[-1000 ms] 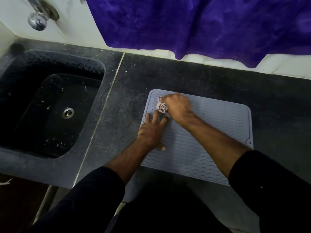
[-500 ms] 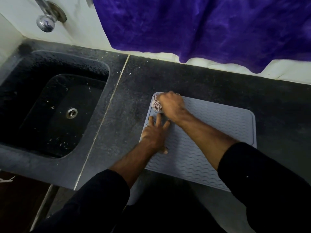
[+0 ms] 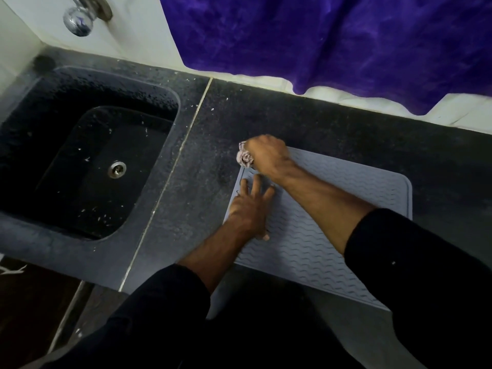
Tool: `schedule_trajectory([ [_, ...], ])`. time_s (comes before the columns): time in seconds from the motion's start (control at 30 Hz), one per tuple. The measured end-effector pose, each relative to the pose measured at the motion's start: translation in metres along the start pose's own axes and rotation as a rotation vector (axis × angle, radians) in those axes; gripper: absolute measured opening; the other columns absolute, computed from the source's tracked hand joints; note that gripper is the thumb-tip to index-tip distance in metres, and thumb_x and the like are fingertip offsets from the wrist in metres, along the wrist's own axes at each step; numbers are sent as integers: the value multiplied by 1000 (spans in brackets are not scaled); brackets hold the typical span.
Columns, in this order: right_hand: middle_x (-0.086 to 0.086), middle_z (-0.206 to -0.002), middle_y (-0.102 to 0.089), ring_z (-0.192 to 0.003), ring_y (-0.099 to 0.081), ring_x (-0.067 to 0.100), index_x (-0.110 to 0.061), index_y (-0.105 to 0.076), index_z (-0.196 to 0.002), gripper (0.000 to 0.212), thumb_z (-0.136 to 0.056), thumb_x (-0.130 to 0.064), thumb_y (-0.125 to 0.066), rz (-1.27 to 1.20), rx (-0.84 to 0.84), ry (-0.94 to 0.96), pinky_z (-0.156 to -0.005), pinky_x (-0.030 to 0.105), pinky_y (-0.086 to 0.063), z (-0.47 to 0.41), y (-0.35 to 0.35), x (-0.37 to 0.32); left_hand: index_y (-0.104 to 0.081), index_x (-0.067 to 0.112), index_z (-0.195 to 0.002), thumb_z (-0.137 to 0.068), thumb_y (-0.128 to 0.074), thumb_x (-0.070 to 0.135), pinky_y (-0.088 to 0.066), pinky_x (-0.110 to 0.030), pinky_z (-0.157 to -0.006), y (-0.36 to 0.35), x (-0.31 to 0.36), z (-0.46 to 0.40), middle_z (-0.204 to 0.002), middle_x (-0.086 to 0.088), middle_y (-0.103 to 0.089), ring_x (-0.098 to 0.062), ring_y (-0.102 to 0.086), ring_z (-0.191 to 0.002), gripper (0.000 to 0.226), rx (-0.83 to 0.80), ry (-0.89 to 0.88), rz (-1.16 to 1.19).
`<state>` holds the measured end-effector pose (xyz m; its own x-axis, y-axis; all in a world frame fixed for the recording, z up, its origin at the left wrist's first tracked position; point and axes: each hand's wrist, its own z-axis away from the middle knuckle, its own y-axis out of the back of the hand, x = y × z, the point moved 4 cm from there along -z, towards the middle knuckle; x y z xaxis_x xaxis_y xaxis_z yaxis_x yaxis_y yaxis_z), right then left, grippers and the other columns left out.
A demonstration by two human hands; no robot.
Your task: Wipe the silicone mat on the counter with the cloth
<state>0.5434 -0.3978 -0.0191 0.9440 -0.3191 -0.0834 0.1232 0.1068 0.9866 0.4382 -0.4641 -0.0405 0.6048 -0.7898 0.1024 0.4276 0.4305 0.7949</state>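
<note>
Cloth at mat's far-left corner
Right hand (image 3: 267, 155) fist gripping cloth (image 3: 244, 157) over silicone mat (image 3: 332, 230) edge; left hand (image 3: 249, 209) fingers splayed flat on mat; bare desk (image 3: 306, 121) beyond, sink (image 3: 87, 161) left

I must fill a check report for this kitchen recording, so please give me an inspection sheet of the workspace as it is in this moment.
Surface: dark speckled counter, with pale specks near the seam beside the sink.
Job's things: grey silicone mat lies flat on the counter; bunched pale cloth sits at the mat's far left corner.
Clutter: nothing seen.
Grippers: right hand is closed on the cloth; left hand is open, fingers spread, pressing the mat's left edge.
Cables: nothing seen.
Surroundings: dark sink to the left with a metal drain; chrome tap on the wall; purple fabric hangs behind the counter.
</note>
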Motion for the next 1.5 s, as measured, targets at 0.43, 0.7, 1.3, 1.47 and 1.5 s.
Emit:
schedule_trajectory([
  [0.43, 7, -106, -71, -100, -66, 30, -22, -68, -110, 24, -88, -31, -63, -38, 1, -32, -80, 34, -52, 11, -4, 10, 9, 26, -153, -68, -83, 41, -35, -51, -108, 1, 1, 1, -158, -10, 21, -41, 13, -145, 126, 0, 11, 4],
  [0.7, 7, -104, -69, -102, -62, 28, -20, -67, -105, 22, -85, -29, -66, 115, -38, -49, -79, 35, -51, 33, -20, 25, 2, 28, -153, -66, -84, 40, -34, -55, -107, -5, -2, -2, -159, -10, 16, -40, 12, -145, 123, 17, 7, 37],
  [1.3, 9, -103, -69, -101, -60, 29, -21, -68, -109, 26, -84, -28, -68, 48, -93, -77, -78, 36, -50, 48, -14, 28, -1, 25, -154, -68, -82, 43, -22, -53, -115, -3, 0, 4, -160, -10, 9, -39, 5, -146, 119, 51, 16, -14],
  [1.47, 6, -90, -72, -88, -65, 29, -20, -71, -97, 20, -83, -33, -66, -152, -26, -115, -71, 32, -50, 40, -6, 23, 1, 25, -154, -68, -81, 47, -16, -54, -117, -3, 0, 4, -159, -13, 12, -39, 3, -146, 121, 79, 12, -41],
  [1.5, 6, -94, -72, -93, -64, 30, -20, -71, -100, 24, -86, -37, -62, -186, -20, -88, -74, 33, -50, 38, -5, 15, 0, 25, -154, -68, -80, 48, -15, -54, -117, -4, -1, 4, -159, -14, 10, -38, 3, -146, 120, 84, 13, -38],
])
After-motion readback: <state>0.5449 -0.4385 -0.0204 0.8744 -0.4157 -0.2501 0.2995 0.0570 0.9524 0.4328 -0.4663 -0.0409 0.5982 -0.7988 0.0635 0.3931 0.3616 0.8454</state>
